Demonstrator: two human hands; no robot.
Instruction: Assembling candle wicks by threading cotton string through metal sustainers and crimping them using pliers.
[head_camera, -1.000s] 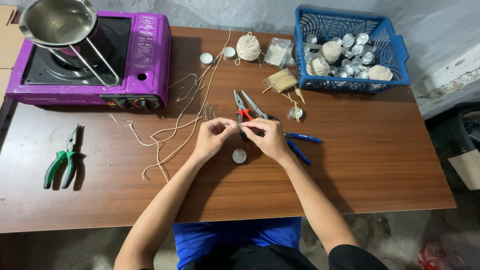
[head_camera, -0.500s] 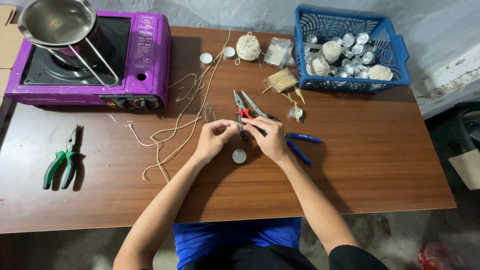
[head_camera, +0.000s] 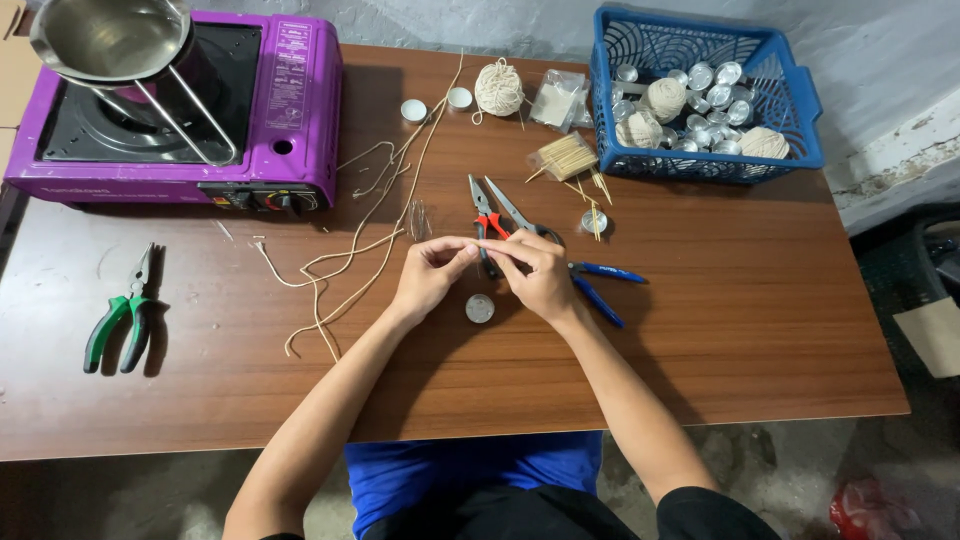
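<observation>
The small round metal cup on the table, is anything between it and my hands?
Nothing visible. The metal cup lies bare on the table, just below the left hand and right hand, which pinch a thin wick together.

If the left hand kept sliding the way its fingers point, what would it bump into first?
Probably the right hand: the left hand points right at it, fingertips almost touching above the small metal cup.

Purple stove (head_camera: 290, 110), blue basket (head_camera: 780, 60), green-handled pliers (head_camera: 125, 320)
</observation>
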